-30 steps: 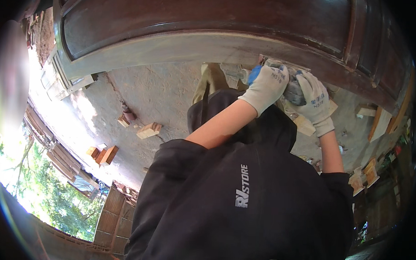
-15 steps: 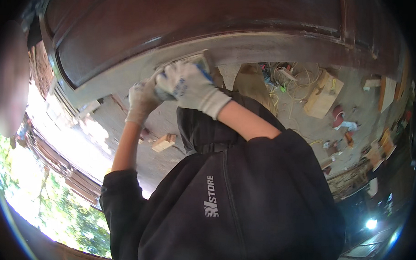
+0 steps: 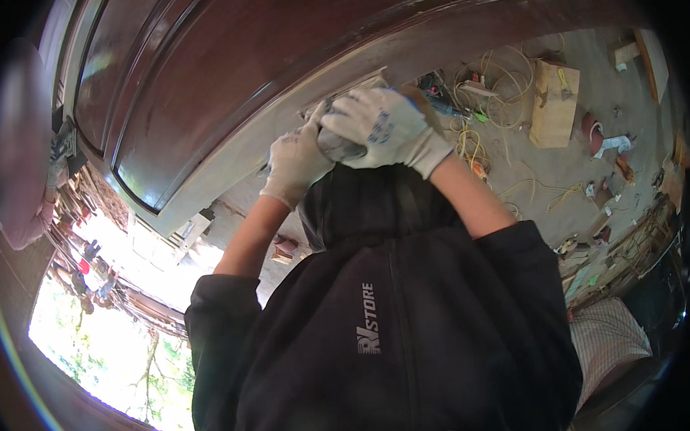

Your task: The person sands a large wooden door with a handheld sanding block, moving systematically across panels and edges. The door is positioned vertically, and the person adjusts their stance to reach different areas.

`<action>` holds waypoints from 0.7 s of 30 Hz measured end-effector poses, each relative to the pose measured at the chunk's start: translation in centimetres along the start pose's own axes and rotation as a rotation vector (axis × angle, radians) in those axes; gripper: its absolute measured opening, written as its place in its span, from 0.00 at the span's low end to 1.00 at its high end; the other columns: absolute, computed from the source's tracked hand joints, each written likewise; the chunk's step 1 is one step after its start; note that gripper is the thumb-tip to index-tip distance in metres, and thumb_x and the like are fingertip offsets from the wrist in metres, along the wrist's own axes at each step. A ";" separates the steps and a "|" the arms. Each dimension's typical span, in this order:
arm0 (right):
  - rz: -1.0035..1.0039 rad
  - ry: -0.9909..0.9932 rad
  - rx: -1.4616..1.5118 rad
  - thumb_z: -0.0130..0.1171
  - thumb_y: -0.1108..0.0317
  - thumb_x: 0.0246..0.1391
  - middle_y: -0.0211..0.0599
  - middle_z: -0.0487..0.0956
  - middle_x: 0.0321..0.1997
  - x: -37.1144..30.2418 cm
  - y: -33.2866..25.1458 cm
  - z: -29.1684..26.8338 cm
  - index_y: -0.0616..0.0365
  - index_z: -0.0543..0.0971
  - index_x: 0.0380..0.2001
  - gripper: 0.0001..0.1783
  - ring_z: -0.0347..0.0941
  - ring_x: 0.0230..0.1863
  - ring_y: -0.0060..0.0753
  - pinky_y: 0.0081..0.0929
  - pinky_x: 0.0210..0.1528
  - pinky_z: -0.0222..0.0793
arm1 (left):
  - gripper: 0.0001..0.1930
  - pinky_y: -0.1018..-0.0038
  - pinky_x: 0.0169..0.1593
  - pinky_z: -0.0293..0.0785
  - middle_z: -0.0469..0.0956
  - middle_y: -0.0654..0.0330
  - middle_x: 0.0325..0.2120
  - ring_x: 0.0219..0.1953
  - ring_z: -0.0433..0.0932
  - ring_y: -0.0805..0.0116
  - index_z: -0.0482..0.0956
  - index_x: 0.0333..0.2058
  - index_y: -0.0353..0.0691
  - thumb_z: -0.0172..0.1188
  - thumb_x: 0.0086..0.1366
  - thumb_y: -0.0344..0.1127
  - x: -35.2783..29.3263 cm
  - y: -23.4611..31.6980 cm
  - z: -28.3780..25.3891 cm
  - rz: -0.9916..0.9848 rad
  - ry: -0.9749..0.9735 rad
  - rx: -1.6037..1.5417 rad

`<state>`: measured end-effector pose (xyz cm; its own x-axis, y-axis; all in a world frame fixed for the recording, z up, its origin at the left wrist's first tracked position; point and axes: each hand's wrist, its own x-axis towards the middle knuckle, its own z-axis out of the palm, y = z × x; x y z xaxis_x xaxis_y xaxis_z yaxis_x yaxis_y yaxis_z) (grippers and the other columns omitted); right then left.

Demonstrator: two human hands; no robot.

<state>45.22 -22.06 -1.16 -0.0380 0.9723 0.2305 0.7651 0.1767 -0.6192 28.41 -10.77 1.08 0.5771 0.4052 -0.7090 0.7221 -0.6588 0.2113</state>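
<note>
A dark brown wooden door [image 3: 236, 60] with raised panels lies in front of me, its pale, dull border nearest me. Both my hands wear white knit gloves with printed marks. My right hand [image 3: 378, 125] is wrapped over a grey tool [image 3: 340, 147] with a rounded body; a flat pale plate shows at its far side, against the door's border. Close beside it, my left hand [image 3: 298, 157] grips the same tool from the left, fingertips near the right hand's. The hands cover most of the tool, so its exact kind is hidden.
A wooden block [image 3: 554, 105] lies on the floor to the right, beside tangled yellow cords [image 3: 510, 69]. Scraps and wood pieces are scattered farther right. At far left, another person's dark-gloved hand [image 3: 61, 148] is by the door's end. Stacked wood lies at lower left.
The view has turned, so the door now slants up to the right. My hands and the tool appear farther right along its border. Another person's gloved hand has come into view at far left.
</note>
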 end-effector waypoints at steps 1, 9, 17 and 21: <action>0.012 0.008 -0.029 0.71 0.46 0.37 0.30 0.76 0.43 -0.7 1.3 -1.6 0.44 0.75 0.48 0.33 0.76 0.43 0.36 0.39 0.45 0.73 | 0.43 0.59 0.48 0.78 0.85 0.48 0.38 0.42 0.85 0.52 0.62 0.69 0.52 0.65 0.56 0.54 0.9 2.0 -0.8 0.021 0.004 -0.052; 0.137 -0.022 -0.094 0.75 0.47 0.32 0.30 0.79 0.48 -4.1 7.8 -9.0 0.44 0.77 0.46 0.35 0.78 0.48 0.39 0.40 0.50 0.74 | 0.40 0.59 0.53 0.77 0.83 0.47 0.45 0.49 0.82 0.52 0.62 0.68 0.46 0.62 0.58 0.50 6.0 11.4 -3.1 0.134 0.058 -0.029; 0.006 -0.075 0.078 0.73 0.46 0.33 0.31 0.80 0.37 3.5 -1.0 1.8 0.44 0.79 0.41 0.30 0.79 0.41 0.36 0.37 0.44 0.74 | 0.42 0.58 0.54 0.76 0.83 0.44 0.42 0.48 0.82 0.49 0.69 0.63 0.47 0.71 0.52 0.55 0.3 -5.1 1.4 -0.060 -0.062 0.013; 0.009 -0.125 0.056 0.74 0.47 0.34 0.29 0.79 0.41 5.2 -3.5 5.2 0.45 0.78 0.41 0.29 0.77 0.40 0.34 0.35 0.43 0.74 | 0.38 0.56 0.54 0.75 0.83 0.44 0.41 0.47 0.82 0.47 0.72 0.58 0.43 0.71 0.51 0.57 -2.8 -7.7 0.3 -0.230 -0.063 0.136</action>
<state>39.02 -16.83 -1.67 -0.1140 0.9848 0.1314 0.7286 0.1728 -0.6628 21.14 -7.02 1.25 0.3758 0.5165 -0.7694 0.7714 -0.6345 -0.0492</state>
